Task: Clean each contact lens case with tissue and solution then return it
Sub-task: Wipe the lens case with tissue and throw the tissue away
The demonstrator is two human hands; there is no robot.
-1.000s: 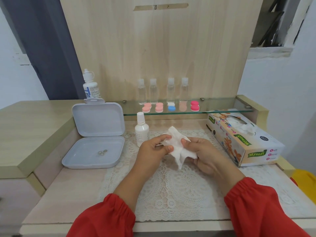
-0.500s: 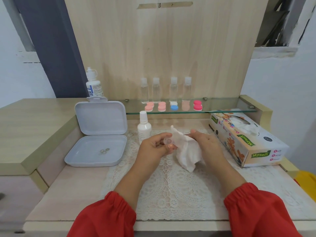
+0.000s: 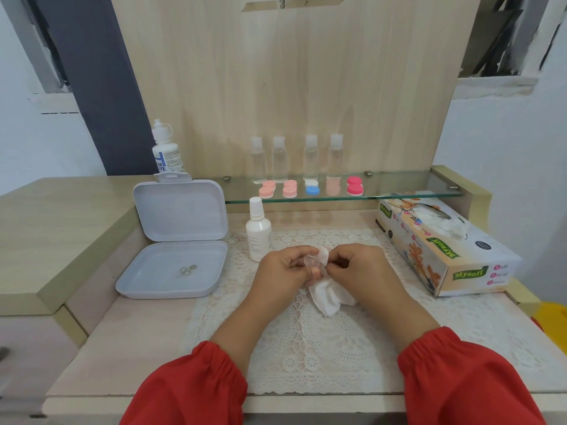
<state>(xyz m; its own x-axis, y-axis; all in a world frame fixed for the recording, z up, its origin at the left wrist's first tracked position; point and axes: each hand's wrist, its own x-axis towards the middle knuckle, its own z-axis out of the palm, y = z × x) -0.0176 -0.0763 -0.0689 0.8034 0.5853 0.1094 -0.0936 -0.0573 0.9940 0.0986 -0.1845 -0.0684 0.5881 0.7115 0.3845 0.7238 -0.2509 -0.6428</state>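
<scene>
Pinching one clear case (image 3: 310,261), left hand (image 3: 283,268); right hand (image 3: 357,266) grasps one tissue (image 3: 328,297).

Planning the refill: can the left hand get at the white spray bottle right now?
Probably not yet: the left hand grips a clear case. The bottle stands just beyond it, with nothing between.

At lower centre a cream lace mat (image 3: 306,348) with openwork patterning lies under red sleeves (image 3: 190,384) and a white tissue (image 3: 326,297). On the glass shelf (image 3: 399,185) at centre sit pale pink, blue-and-white and hot pink lens cases (image 3: 311,187). The tissue box (image 3: 445,253) at right is white with orange flowers and green lettering; the open box (image 3: 171,265) at left is pale grey.
</scene>
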